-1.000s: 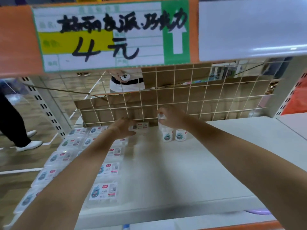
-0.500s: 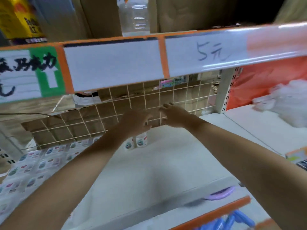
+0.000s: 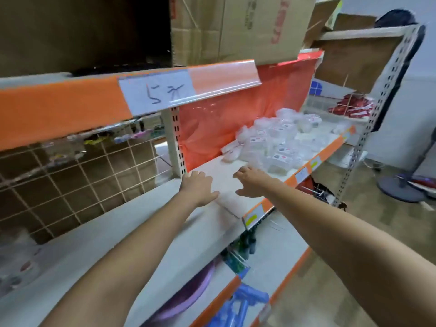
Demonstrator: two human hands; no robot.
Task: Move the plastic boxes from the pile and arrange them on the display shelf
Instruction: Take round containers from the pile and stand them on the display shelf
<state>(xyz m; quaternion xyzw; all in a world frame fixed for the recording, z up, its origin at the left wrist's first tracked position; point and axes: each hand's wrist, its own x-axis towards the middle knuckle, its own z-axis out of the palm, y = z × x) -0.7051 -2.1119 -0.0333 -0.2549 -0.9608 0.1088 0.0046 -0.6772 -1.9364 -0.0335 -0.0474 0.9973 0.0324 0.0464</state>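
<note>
A loose pile of clear plastic boxes (image 3: pixel 276 142) with small printed labels lies on the right-hand white shelf (image 3: pixel 212 168), in front of an orange plastic sheet. My left hand (image 3: pixel 197 186) and my right hand (image 3: pixel 251 181) are stretched out side by side over the bare shelf board just left of the pile. Both hold nothing, fingers spread and relaxed. The right fingertips are a short way from the nearest box. The display shelf (image 3: pixel 99 239) with its wire-grid back runs off to the left; a few blurred boxes (image 3: pixel 16 270) show at its far left.
An orange price strip (image 3: pixel 151 95) with a handwritten tag hangs overhead, cardboard cartons (image 3: pixel 238 27) above it. A slotted upright post (image 3: pixel 175 142) divides the two shelves. Purple and blue plastic goods (image 3: pixel 238 305) sit on lower shelves. Red packets (image 3: pixel 351 107) lie far right; a stand base (image 3: pixel 398 187) is on the floor.
My view has swung right, from the arranged boxes and small bottles to the pile. Both hands have left the wire-grid area and moved right, empty, toward the pile.
</note>
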